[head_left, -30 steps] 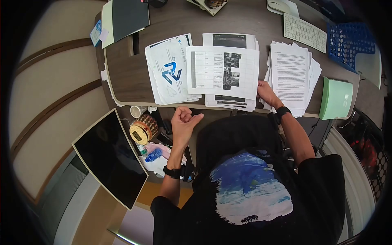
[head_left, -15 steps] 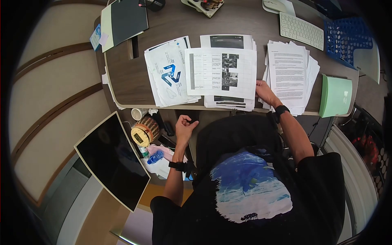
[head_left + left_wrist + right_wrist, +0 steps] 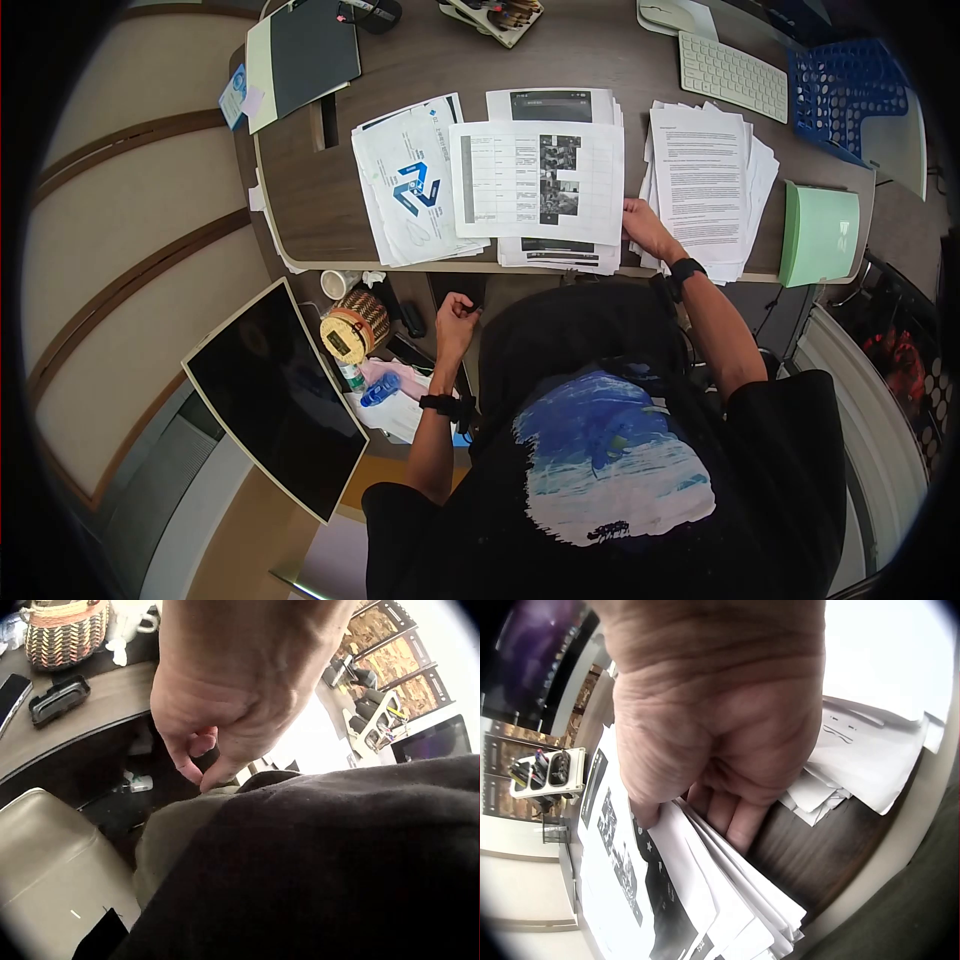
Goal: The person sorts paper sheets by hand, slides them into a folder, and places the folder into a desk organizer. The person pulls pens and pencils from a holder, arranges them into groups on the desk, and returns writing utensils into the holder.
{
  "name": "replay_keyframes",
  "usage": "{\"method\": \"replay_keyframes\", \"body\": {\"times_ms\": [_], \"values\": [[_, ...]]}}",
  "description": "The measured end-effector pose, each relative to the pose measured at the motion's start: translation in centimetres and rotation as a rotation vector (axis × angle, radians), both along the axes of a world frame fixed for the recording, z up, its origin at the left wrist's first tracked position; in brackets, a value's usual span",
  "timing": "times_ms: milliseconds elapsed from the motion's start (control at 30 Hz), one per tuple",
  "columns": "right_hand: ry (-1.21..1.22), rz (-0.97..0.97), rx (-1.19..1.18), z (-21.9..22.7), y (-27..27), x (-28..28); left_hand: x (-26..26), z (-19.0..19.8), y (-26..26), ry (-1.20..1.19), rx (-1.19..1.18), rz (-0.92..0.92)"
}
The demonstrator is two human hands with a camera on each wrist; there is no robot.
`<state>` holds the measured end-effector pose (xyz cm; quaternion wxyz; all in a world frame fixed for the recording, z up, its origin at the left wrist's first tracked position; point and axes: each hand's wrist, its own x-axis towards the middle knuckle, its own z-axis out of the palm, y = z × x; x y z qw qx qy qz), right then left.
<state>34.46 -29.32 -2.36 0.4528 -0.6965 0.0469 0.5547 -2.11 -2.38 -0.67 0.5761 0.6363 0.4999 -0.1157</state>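
My right hand is at the right edge of the middle stack of papers. In the right wrist view, its thumb lies on the top side while the other fingers curl against the fanned sheet edges, gripping them. The top sheet carries a printed table with dark photos and sits askew over the pages below. Off the desk's front edge, my left hand hangs loosely curled near the lap. Its thumb and fingertip meet close over the olive trousers, with nothing visible between them.
A stack with a blue logo lies left, and text pages lie right. Beyond are a green folder, a keyboard and a blue basket. A monitor, woven basket and cup stand left.
My left hand has drawn back slightly from the desk edge toward the lap, its fingers curling in more. My right hand stays at the middle stack's edge. The head view has shifted slightly.
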Motion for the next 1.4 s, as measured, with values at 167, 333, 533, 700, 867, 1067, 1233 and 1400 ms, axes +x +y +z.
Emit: {"method": "replay_keyframes", "body": {"times_ms": [167,333,533,700,867,1067,1233,1400], "values": [[0.028,-0.039,0.028,-0.1,0.1,-0.2,-0.3,0.1,0.0,0.072,0.057,-0.078],[0.015,-0.022,0.007,-0.8,0.0,-0.2,-1.7,-1.1,0.1,0.125,0.049,-0.092],[0.006,-0.002,0.006,1.0,0.4,-0.1,-0.9,-0.3,0.0,0.161,0.103,-0.102],[0.016,-0.033,0.007,0.3,0.5,-0.3,0.4,-0.7,0.0,0.054,0.071,-0.016],[0.003,-0.023,0.014,0.2,0.5,-0.3,2.2,0.4,0.5,0.053,0.091,-0.042],[0.039,-0.023,-0.009,1.3,0.8,0.0,3.3,0.4,1.2,0.036,0.088,-0.015],[0.041,-0.014,0.012,-0.9,-0.1,0.0,4.8,0.2,1.3,-0.005,0.104,0.002],[0.049,-0.015,0.014,-0.8,-0.1,-0.1,5.4,-1.9,1.5,-0.034,0.044,-0.046]]}}
